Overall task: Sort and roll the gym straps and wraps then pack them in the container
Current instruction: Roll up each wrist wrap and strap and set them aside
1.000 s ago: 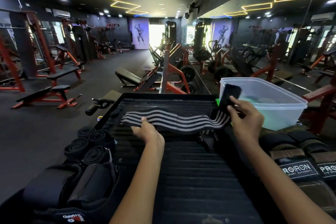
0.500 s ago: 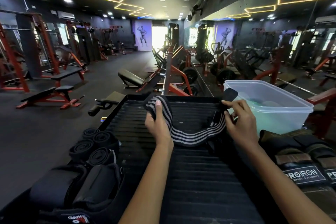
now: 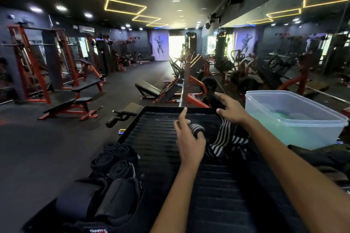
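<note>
A black-and-grey striped wrap (image 3: 219, 142) hangs slack between my hands over the black ribbed platform (image 3: 157, 138). My left hand (image 3: 189, 138) grips its folded near end, with the index finger pointing up. My right hand (image 3: 230, 109) holds the wrap's black tab end higher up, fingers partly spread. The clear plastic container (image 3: 295, 125) stands at the right of the platform, with something green inside. Several rolled black wraps (image 3: 115, 159) lie at the platform's left edge.
Black padded supports (image 3: 98, 202) lie at the near left, and dark straps (image 3: 325, 159) sit at the right below the container. Red-framed benches and machines stand on the gym floor beyond. A mirror wall runs along the right.
The wrap, stretched flat a second ago, is now folded and sagging. My left hand brought its end toward my right hand, and my right hand rose a little with the tab.
</note>
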